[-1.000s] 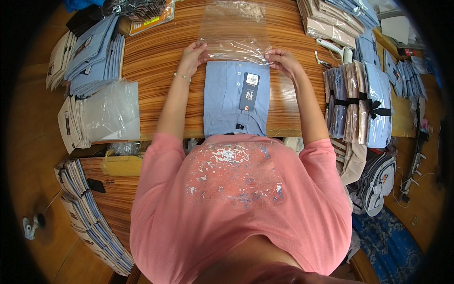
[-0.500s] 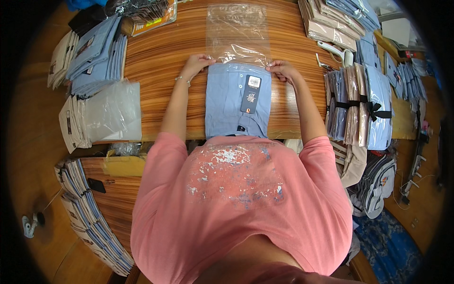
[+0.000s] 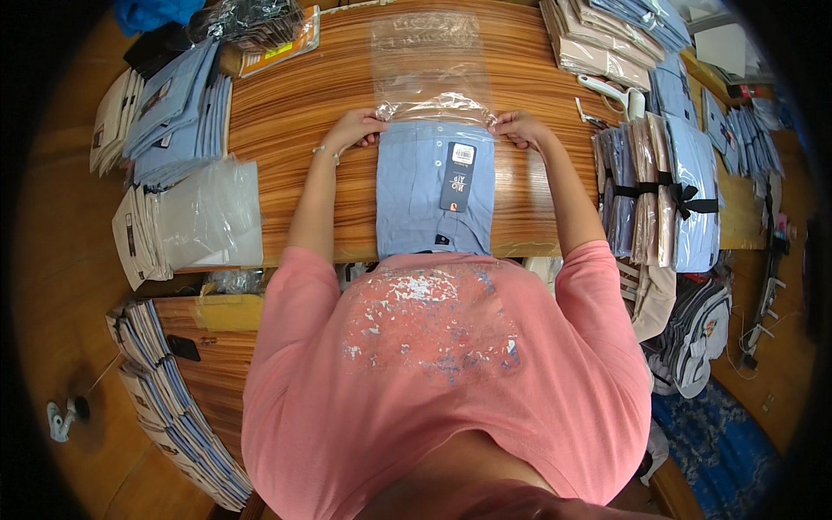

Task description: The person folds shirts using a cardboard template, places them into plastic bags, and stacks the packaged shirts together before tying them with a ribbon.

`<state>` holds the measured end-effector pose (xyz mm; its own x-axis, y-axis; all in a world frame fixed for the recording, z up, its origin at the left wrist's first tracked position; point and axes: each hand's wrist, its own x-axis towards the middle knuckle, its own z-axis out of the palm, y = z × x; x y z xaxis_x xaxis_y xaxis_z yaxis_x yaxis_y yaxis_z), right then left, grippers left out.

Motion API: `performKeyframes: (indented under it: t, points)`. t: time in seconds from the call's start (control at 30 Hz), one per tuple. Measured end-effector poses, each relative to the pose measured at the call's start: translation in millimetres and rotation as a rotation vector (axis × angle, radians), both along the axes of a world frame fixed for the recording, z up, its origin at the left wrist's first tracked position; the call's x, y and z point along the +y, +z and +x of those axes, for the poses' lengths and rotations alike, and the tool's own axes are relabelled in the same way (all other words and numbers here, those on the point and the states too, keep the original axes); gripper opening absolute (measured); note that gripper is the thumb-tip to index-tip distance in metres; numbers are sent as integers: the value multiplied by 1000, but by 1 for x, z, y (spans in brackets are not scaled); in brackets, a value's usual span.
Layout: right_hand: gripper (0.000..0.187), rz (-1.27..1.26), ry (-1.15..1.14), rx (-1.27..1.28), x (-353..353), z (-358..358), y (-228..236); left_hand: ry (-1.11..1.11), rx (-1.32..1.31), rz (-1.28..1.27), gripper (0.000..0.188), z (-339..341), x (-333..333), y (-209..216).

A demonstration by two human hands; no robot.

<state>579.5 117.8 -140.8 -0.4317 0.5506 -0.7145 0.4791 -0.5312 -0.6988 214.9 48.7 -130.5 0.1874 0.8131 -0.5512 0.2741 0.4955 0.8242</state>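
A folded light-blue shirt (image 3: 407, 186) lies flat in front of me, its near end against my body. A dark hang tag (image 3: 456, 186) with a white label rests on it beside the buttons. Beyond the shirt stretches a clear plastic bag (image 3: 429, 61), its near edge meeting the shirt's far end. My left hand (image 3: 355, 132) pinches the bag at the left corner there. At the opposite corner my right hand (image 3: 522, 130) pinches the bag's right edge. How far the plastic overlaps the shirt is hard to make out.
Bagged blue and beige shirts (image 3: 173, 108) are stacked at left, near empty clear bags (image 3: 212, 212). On the right sit a ribbon-tied shirt bundle (image 3: 654, 195), a white-handled tool (image 3: 611, 91) and another shirt stack (image 3: 607, 43). A phone (image 3: 184, 347) lies lower left.
My left hand has shifted slightly toward me and outward, still at the bag's corner. The bag's near edge sits a little closer to me; the right hand has barely moved.
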Motion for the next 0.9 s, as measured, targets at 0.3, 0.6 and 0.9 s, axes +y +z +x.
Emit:
performKeyframes:
  t: [0.3,0.6,0.9]
  points:
    - [21,-274,118,183,-15,6,5,-24,44,-55,26,0,-14,9]
    - [19,-119,138,135,-71,5,13,-111,-27,-143,21,-2,-62,5]
    - [14,49,47,128,-140,10,-4,13,-67,-83,24,14,-141,16]
